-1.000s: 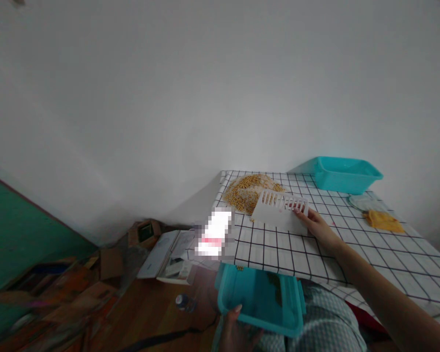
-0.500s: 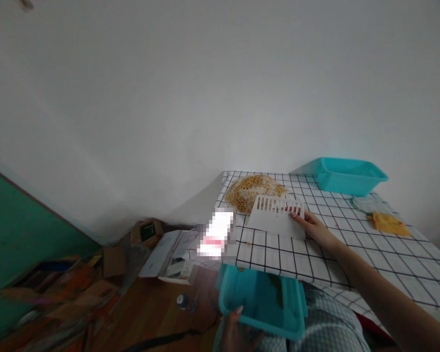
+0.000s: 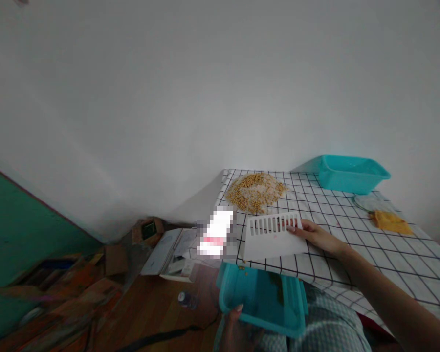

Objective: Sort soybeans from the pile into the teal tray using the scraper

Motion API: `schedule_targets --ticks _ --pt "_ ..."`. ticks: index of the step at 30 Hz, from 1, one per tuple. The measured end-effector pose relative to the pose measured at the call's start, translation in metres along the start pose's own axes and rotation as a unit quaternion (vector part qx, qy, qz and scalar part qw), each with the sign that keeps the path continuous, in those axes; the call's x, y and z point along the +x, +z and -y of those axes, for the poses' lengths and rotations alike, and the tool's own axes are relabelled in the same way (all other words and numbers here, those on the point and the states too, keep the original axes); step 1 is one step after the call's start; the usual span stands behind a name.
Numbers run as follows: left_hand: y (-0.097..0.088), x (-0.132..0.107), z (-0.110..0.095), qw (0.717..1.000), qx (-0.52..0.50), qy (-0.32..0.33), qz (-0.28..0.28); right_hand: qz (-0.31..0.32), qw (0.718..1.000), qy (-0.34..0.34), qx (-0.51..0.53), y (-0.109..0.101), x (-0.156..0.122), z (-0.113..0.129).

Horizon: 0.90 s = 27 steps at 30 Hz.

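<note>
My right hand (image 3: 317, 235) grips a white slotted plastic scraper (image 3: 273, 237) by its right end and holds it upright at the near edge of the checked table (image 3: 370, 244). A pile of yellow beans mixed with white grains (image 3: 255, 192) lies farther back on the cloth. Below the table edge my left hand (image 3: 238, 330) holds a teal tray (image 3: 264, 299) by its near rim, level under the scraper. A few beans lie in the tray.
A second teal tub (image 3: 352, 173) stands at the table's far right, with a yellow cloth (image 3: 391, 222) and a clear lid or bag beside it. On the wooden floor to the left lie books (image 3: 170, 254), cardboard boxes (image 3: 115, 259) and a small bottle (image 3: 187, 298).
My right hand has drawn the scraper from beside the bean pile toward me to the table's near edge. A few beans now lie in the tray. The left hand has stayed put.
</note>
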<state>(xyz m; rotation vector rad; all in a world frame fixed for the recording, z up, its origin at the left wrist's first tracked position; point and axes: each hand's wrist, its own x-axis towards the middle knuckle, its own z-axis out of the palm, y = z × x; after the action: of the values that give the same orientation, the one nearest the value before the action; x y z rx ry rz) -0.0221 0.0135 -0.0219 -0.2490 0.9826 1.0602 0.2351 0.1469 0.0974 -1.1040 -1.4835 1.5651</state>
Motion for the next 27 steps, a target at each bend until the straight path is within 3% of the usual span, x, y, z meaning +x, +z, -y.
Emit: schedule_targets --ticks 7,12,17,22,27 --pt "-0.006 0.006 -0.001 1.0 -0.013 -0.022 0.01 0.008 1.0 0.009 0.011 0.0 -0.001 0.0" --pt "-0.006 0.007 0.001 1.0 0.008 0.006 0.005 -0.019 0.999 0.006 0.029 -0.001 -0.001 -0.001" --pt "-0.004 0.005 0.001 1.0 0.011 0.003 0.007 -0.154 0.985 -0.049 0.065 -0.012 0.006 -0.007" --pt "0.0 -0.002 -0.001 1.0 -0.003 -0.007 0.008 -0.34 0.931 -0.113 0.067 -0.036 0.021 -0.024" --pt "0.0 -0.002 -0.001 1.0 0.006 0.0 0.009 -0.395 0.907 -0.133 0.059 -0.049 0.026 -0.036"
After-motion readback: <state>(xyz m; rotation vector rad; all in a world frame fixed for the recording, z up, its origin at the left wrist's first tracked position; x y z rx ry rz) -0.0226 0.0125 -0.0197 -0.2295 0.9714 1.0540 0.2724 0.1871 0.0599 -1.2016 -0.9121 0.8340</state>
